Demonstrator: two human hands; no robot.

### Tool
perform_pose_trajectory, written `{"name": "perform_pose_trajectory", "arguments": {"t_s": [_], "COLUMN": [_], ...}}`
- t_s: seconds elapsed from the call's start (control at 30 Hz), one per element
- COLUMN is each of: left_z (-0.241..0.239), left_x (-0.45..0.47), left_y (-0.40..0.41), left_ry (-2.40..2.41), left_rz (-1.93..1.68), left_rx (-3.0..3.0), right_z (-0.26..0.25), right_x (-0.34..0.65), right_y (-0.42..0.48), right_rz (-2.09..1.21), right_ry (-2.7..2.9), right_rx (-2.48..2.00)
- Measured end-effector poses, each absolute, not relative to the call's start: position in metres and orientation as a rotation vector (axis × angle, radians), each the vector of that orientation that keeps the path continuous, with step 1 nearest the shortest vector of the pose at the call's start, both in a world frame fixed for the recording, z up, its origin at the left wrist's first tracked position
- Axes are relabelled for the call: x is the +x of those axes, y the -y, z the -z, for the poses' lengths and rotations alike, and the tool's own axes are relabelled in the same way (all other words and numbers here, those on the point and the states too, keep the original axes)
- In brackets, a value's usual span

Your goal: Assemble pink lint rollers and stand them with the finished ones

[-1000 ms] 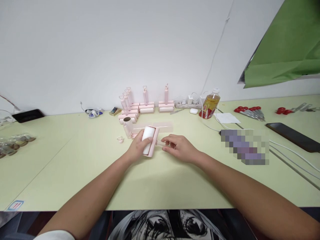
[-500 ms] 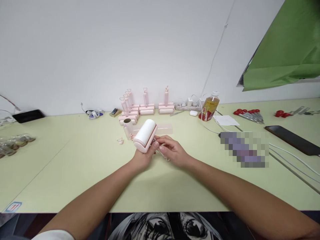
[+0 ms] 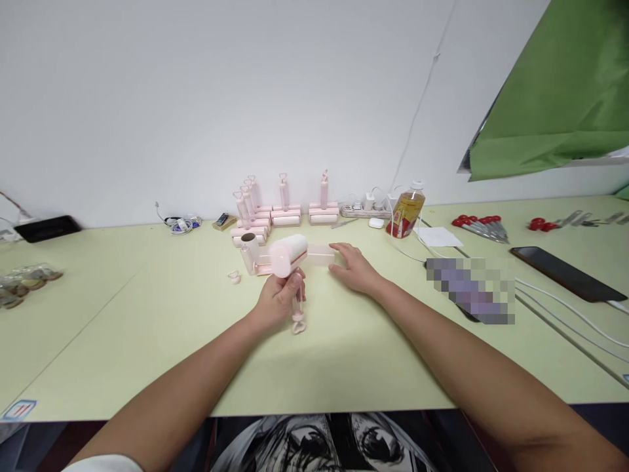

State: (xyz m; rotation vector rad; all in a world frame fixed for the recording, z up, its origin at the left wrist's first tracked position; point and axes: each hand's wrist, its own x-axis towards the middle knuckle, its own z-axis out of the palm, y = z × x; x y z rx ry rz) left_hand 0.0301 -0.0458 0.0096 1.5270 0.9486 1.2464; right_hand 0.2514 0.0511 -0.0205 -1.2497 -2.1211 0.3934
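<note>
My left hand [image 3: 280, 300] is closed round the handle of a lint roller [image 3: 289, 252] with a white roll and pink frame. Its clear handle points down toward me and ends in a heart-shaped loop [image 3: 298, 326]. My right hand [image 3: 358, 269] has its fingers apart at the right end of a translucent pink cover [image 3: 320, 255] on the table; whether they touch it I cannot tell. Left of the roller stand a pink tube with a dark opening [image 3: 249, 241] and a clear handle piece [image 3: 249, 261]. A small heart-shaped loop piece [image 3: 234, 278] lies nearby.
Several pink lint rollers [image 3: 285, 215] stand along the wall. To their right are a power strip [image 3: 363, 212], a white case [image 3: 376, 223] and a drink bottle [image 3: 407, 211]. Red-handled tools [image 3: 484, 226], a phone [image 3: 567, 272] and cables lie farther right.
My right hand has left the lint roller's handle and moved forward to the cover. In my left hand the roller has turned, its handle swinging down toward me.
</note>
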Motion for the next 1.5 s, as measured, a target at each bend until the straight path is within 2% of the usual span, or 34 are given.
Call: {"name": "perform_pose_trajectory", "arguments": {"t_s": [0.17,0.33,0.47,0.63,0.77,1.07,1.5], "left_z": [-0.014,-0.017,-0.017,-0.014,-0.009,-0.002,0.000], "left_x": [0.031,0.035,0.031,0.026,0.026,0.025,0.024], "left_y": [0.053,0.056,0.054,0.050,0.049,0.046,0.044], "left_ry": [-1.071,-1.037,-1.041,-1.010,-1.003,-1.017,-1.071], "left_rz": [-1.166,-1.273,-1.242,-1.167,-1.115,-1.087,-1.045], "left_rx": [1.480,1.454,1.551,1.591,1.564,1.618,1.681], "right_z": [0.019,0.023,0.019,0.005,-0.011,-0.024,-0.021], "right_x": [0.246,0.239,0.243,0.261,0.262,0.247,0.247], "right_y": [-0.046,-0.044,-0.046,-0.049,-0.035,-0.003,-0.004], "right_rz": [-0.294,-0.345,-0.399,-0.856,-1.092,-0.966,-1.131], "right_ry": [2.102,2.248,2.031,1.508,1.332,1.520,1.386], "right_rx": [-1.240,-1.146,-1.275,-1.085,-0.887,-0.795,-0.634]}}
